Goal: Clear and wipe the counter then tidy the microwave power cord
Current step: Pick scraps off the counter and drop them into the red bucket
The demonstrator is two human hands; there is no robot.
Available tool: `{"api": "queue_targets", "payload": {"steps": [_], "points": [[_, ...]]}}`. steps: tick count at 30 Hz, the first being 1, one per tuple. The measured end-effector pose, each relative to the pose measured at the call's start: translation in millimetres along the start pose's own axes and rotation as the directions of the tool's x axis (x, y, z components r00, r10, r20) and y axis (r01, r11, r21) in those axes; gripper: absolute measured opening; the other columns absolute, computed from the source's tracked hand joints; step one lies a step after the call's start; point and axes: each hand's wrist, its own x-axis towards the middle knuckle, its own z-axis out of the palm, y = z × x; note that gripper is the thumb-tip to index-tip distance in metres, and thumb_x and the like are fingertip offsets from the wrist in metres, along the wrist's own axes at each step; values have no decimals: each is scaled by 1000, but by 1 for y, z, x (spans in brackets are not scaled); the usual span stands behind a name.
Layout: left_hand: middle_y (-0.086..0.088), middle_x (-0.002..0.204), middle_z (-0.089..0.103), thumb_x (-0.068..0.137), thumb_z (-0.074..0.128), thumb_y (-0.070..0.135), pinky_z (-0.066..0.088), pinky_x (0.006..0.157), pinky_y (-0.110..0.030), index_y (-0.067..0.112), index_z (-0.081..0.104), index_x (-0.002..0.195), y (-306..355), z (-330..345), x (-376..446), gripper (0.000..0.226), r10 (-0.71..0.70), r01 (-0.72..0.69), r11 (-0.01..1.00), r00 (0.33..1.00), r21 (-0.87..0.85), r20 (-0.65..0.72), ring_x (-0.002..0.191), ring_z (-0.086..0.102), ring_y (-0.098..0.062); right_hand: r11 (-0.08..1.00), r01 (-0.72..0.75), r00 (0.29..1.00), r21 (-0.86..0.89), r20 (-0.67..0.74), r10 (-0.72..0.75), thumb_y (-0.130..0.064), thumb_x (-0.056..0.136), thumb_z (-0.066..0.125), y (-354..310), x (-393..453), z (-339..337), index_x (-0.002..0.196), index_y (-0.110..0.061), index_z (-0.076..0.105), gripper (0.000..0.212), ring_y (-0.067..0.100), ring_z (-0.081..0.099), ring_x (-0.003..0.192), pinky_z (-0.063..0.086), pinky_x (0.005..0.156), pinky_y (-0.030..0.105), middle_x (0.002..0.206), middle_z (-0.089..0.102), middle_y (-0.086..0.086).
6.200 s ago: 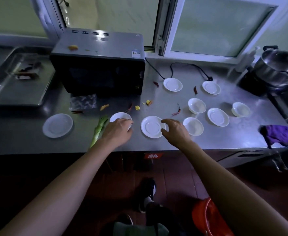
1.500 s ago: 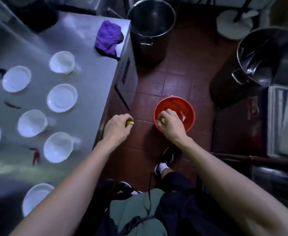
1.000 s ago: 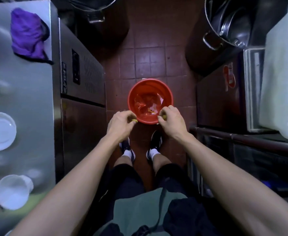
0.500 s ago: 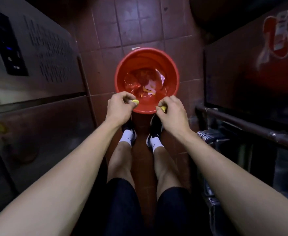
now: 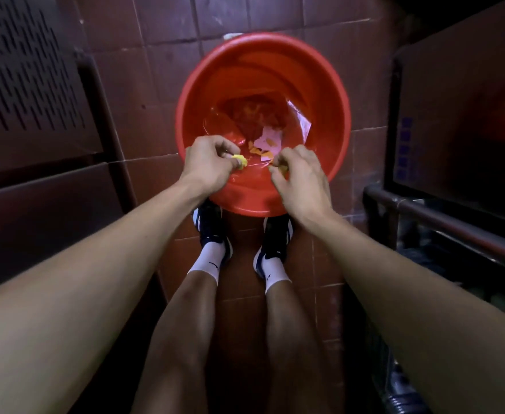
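Observation:
A red bucket (image 5: 328, 94) stands on the tiled floor just beyond my feet, with clear plastic wrap and orange and yellow scraps in its bottom. My left hand (image 5: 209, 162) hovers over the near left rim, fingers pinched on a yellow scrap (image 5: 240, 160). My right hand (image 5: 299, 171) is over the near right part of the bucket, pinching a smaller yellow scrap (image 5: 282, 168). The counter top, the microwave and its cord are out of view.
The steel cabinet front (image 5: 27, 85) with vent slots rises close on the left. A dark appliance (image 5: 460, 115) and a metal rail (image 5: 442, 222) stand close on the right. Red floor tiles (image 5: 167, 55) surround the bucket.
I turned from the counter with scraps in both hands and bent low over the red bucket. Both hands have moved from its near rim to above its inside.

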Motion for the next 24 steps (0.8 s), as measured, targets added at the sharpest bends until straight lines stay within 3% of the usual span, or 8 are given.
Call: {"api": "queue_targets", "payload": {"steps": [5, 7, 10, 13, 15, 18, 24], "points": [[8, 77, 71, 82, 81, 19, 44, 57, -8, 21, 75, 90, -6, 17, 24, 10, 51, -51, 998, 999, 48, 10, 64, 61, 1, 997, 5, 1000, -80, 5, -5, -30, 95, 58, 20, 19, 26, 104, -19, 63, 14, 22, 49, 105, 41, 87, 34, 105, 59, 1], [7, 81, 72, 84, 79, 18, 50, 66, -13, 21, 75, 94, -7, 21, 29, 11, 53, -54, 997, 998, 53, 16, 69, 63, -1, 996, -7, 1000, -93, -4, 7, -30, 95, 58, 24, 22, 33, 110, -19, 62, 20, 25, 50, 107, 43, 90, 37, 108, 61, 2], [7, 91, 73, 87, 75, 18, 46, 73, -12, 22, 76, 102, -6, 23, 29, 16, 88, -90, 988, 996, 128, 17, 82, 66, -5, 995, -23, 1000, -93, -8, 22, -27, 95, 55, 25, 22, 36, 116, -18, 61, 24, 28, 52, 108, 44, 92, 40, 112, 63, 5], [5, 102, 73, 89, 71, 22, 46, 87, -19, 24, 75, 105, -7, 18, 21, 17, 127, -134, 963, 991, 235, 46, 96, 65, -11, 996, -29, 999, -80, 17, 31, -24, 95, 53, 23, 17, 34, 119, -17, 60, 27, 29, 53, 110, 45, 94, 42, 114, 63, 7], [2, 110, 72, 89, 67, 27, 49, 99, -30, 28, 73, 107, -8, 15, 15, 19, 144, -162, 934, 986, 319, 80, 106, 64, -19, 996, -26, 999, -86, 43, 30, -23, 95, 52, 21, 14, 30, 122, -16, 58, 29, 30, 55, 111, 46, 95, 42, 116, 63, 7], [-3, 121, 69, 92, 61, 34, 52, 98, -44, 31, 68, 116, -4, 8, 3, 25, 161, -220, 861, 973, 460, 164, 112, 63, -29, 994, -22, 996, -106, 80, 30, -25, 95, 51, 16, 8, 21, 127, -16, 57, 34, 31, 55, 114, 46, 96, 44, 120, 63, 8], [-9, 135, 61, 97, 52, 36, 51, 97, -46, 26, 58, 133, 14, -7, -28, 37, 220, -330, 722, 943, 608, 250, 120, 58, -33, 988, 27, 986, -153, 167, -2, -28, 95, 52, 4, -5, -9, 131, -19, 56, 38, 33, 54, 120, 45, 100, 45, 130, 61, 8]]}}
